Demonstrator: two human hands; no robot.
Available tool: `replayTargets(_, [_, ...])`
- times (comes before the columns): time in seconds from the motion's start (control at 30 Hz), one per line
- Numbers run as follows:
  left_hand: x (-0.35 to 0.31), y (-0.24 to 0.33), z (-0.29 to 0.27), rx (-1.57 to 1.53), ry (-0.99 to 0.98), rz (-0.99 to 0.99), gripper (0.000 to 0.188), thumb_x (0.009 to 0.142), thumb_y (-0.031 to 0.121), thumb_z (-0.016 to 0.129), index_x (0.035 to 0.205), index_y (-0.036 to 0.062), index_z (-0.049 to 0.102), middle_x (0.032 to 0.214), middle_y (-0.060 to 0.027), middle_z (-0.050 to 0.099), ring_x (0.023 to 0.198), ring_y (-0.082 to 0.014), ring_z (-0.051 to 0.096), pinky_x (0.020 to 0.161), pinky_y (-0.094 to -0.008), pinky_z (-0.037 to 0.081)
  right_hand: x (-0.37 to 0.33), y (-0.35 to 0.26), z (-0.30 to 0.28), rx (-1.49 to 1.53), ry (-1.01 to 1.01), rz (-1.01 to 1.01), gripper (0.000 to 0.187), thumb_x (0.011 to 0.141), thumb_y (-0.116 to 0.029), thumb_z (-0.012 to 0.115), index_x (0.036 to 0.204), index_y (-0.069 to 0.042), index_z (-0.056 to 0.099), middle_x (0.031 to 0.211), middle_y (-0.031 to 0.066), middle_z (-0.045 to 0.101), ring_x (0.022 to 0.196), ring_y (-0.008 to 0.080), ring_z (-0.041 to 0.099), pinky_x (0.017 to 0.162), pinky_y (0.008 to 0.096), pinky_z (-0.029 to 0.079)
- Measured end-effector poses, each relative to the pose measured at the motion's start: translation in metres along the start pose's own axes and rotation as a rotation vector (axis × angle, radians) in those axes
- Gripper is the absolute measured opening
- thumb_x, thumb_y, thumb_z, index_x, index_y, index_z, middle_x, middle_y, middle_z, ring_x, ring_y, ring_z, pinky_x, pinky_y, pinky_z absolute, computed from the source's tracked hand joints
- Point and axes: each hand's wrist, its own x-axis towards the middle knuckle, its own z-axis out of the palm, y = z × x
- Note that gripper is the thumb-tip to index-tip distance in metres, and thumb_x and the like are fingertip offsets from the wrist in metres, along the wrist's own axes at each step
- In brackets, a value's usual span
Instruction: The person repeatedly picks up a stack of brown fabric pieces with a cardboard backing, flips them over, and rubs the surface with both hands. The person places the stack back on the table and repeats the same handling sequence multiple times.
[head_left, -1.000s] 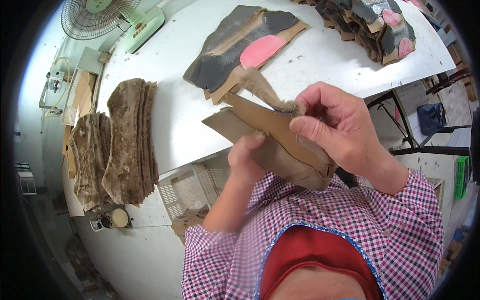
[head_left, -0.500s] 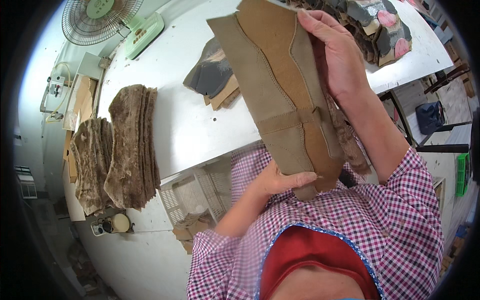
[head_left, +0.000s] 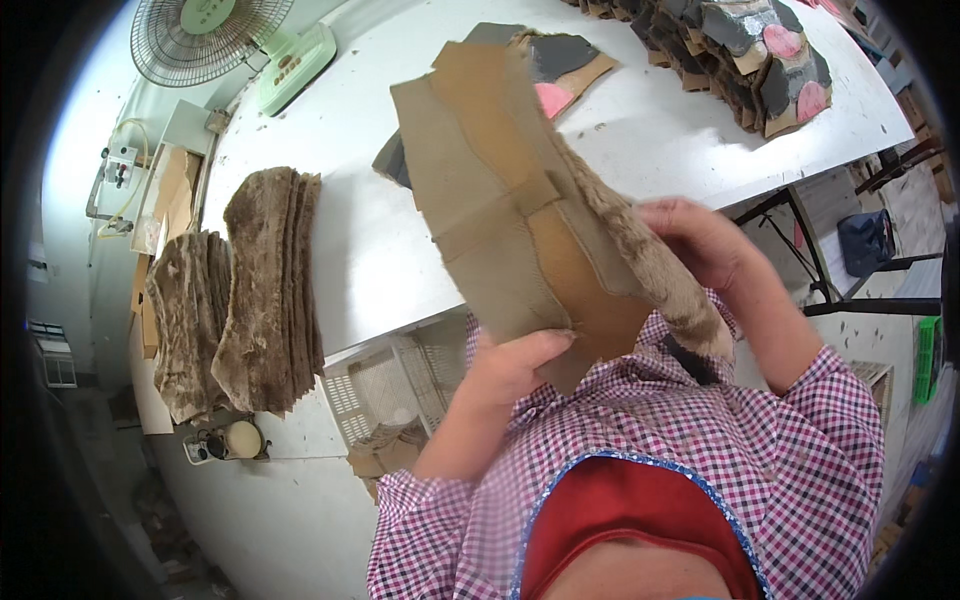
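A stitched brown boot upper [head_left: 480, 170], olive panels around a tan strip, is held tilted above the front table edge. My left hand [head_left: 510, 370] grips its lower end, thumb on top and fingers underneath. A brown fur lining [head_left: 655, 265] runs along the upper's right side and hangs down toward my apron. My right hand [head_left: 700, 240] has its curled fingers at the lining's outer edge; the fingertips are partly hidden behind the fur. Beyond the upper, grey-and-tan pieces [head_left: 565, 58] with a pink patch lie on the white table [head_left: 360, 240], partly covered by it.
Two stacks of brown furry pieces, a taller stack [head_left: 265, 290] and a shorter stack [head_left: 187, 325], stand at the table's left. A green fan [head_left: 295, 70] is at the back left. Piled grey-and-pink pieces [head_left: 750, 60] lie far right. A white plastic basket [head_left: 385, 390] sits below the edge.
The boot upper has come down and to the left, uncovering more pieces behind it. My right hand has gone from its upper edge down to the fur lining, which now shows more.
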Motion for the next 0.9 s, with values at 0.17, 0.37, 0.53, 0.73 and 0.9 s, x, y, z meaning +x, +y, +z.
replayTargets(0.17, [-0.008, 0.006, 0.015, -0.08, 0.106, 0.016, 0.055, 0.07, -0.007, 0.059, 0.124, -0.0075, 0.049, 0.116, -0.0204, 0.06, 0.106, -0.0333, 0.061, 0.09, -0.0449, 0.051, -0.005, -0.036, 0.015, -0.521, 0.305, -0.6, 0.016, 0.094, -0.014, 0.058, 0.099, 0.001, 0.061, 0.082, 0.0037, 0.064, 0.071, 0.007, 0.055, 0.066, 0.023, 0.047])
replayTargets(0.37, [-0.002, 0.007, 0.04, -0.163, 0.114, 0.036, 0.062, 0.067, -0.009, 0.055, 0.129, -0.0083, 0.044, 0.12, -0.0211, 0.058, 0.108, -0.0353, 0.06, 0.091, -0.0457, 0.052, 0.026, -0.002, 0.017, -0.905, 0.399, -0.782, 0.011, 0.093, -0.01, 0.059, 0.095, 0.0, 0.058, 0.075, 0.0063, 0.056, 0.072, 0.0105, 0.047, 0.067, 0.0268, 0.044])
replayTargets(0.53, [0.002, 0.003, 0.041, -0.108, 0.091, 0.048, 0.063, 0.068, -0.008, 0.052, 0.13, -0.0071, 0.043, 0.122, -0.0208, 0.056, 0.111, -0.0345, 0.058, 0.093, -0.0451, 0.05, 0.031, 0.03, 0.046, -0.209, 0.022, -0.352, 0.028, 0.093, -0.02, 0.061, 0.11, 0.003, 0.061, 0.1, 0.0025, 0.063, 0.089, 0.0082, 0.055, 0.077, 0.0246, 0.048])
replayTargets(0.73, [0.007, 0.011, 0.041, -0.098, 0.256, 0.029, 0.063, 0.066, -0.009, 0.047, 0.129, -0.0063, 0.043, 0.12, -0.0197, 0.056, 0.109, -0.0347, 0.058, 0.093, -0.0454, 0.05, 0.045, 0.03, 0.026, -0.626, 0.025, -0.424, 0.035, 0.096, -0.028, 0.056, 0.114, 0.001, 0.061, 0.099, 0.0037, 0.064, 0.085, 0.0097, 0.058, 0.074, 0.0254, 0.049])
replayTargets(0.9, [0.005, 0.016, 0.03, 0.135, 0.235, 0.171, 0.059, 0.068, -0.008, 0.046, 0.127, -0.0069, 0.044, 0.119, -0.0195, 0.056, 0.106, -0.0336, 0.059, 0.091, -0.0433, 0.05, 0.03, -0.013, 0.006, -0.775, 0.466, -0.783, 0.029, 0.097, -0.025, 0.051, 0.11, -0.001, 0.063, 0.093, 0.0052, 0.064, 0.081, 0.012, 0.057, 0.073, 0.0254, 0.046])
